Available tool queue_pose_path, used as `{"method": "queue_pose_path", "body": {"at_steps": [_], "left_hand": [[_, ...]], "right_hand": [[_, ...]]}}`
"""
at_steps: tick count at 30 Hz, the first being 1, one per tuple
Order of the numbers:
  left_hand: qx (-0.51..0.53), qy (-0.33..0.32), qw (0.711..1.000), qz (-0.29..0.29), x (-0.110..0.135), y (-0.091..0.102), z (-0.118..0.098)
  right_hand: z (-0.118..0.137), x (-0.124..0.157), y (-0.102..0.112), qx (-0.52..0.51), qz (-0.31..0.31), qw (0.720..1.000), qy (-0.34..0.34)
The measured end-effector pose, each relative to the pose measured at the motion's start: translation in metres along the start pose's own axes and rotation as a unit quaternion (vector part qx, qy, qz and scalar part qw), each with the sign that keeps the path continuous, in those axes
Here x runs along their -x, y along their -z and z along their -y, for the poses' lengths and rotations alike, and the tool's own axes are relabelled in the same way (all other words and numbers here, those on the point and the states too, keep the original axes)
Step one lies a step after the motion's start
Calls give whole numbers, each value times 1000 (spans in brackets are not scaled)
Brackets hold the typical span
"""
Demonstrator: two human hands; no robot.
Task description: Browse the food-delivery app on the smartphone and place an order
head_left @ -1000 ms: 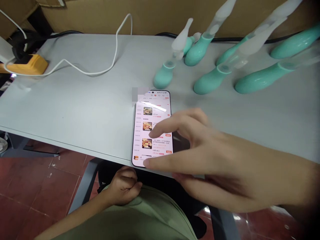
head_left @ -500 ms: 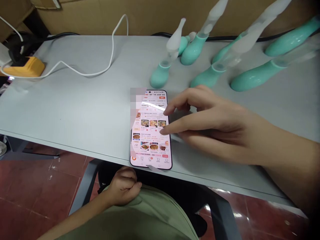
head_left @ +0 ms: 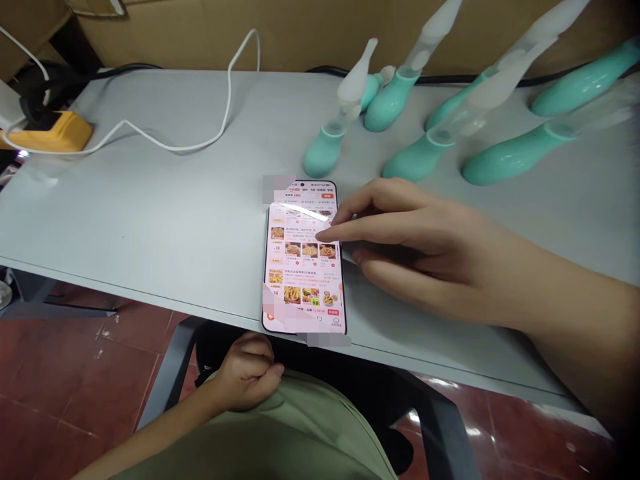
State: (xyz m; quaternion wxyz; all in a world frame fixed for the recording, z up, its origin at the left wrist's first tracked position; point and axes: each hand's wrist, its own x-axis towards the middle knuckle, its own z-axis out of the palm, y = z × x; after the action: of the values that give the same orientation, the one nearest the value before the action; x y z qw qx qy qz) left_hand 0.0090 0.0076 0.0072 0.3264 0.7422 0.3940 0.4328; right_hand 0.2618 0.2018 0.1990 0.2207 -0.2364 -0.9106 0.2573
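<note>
The bench (head_left: 175, 213) carries everything, and its near edge looks like the chief hazard. Teal bulbs (head_left: 325, 152) stand beyond; a forward sweep might topple the closest. The right hand (head_left: 425, 247) is half open, fingers bent and spread, gripping nothing. The left hand (head_left: 253, 370) is curled closed at the lap, nothing visible in it. The phone (head_left: 303, 267) lies face up, its bottom end at that edge; a hard pull toward the body could drag it off. The index fingertip (head_left: 321, 235) is at the screen, contact unclear; a stray brush could mis-tap.
</note>
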Motion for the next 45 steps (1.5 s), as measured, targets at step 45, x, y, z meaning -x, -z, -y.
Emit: {"method": "queue_pose_path", "body": {"at_steps": [45], "left_hand": [[16, 2, 1000, 3, 2, -1, 1]], "right_hand": [[1, 0, 1, 3, 15, 1000, 28]]}}
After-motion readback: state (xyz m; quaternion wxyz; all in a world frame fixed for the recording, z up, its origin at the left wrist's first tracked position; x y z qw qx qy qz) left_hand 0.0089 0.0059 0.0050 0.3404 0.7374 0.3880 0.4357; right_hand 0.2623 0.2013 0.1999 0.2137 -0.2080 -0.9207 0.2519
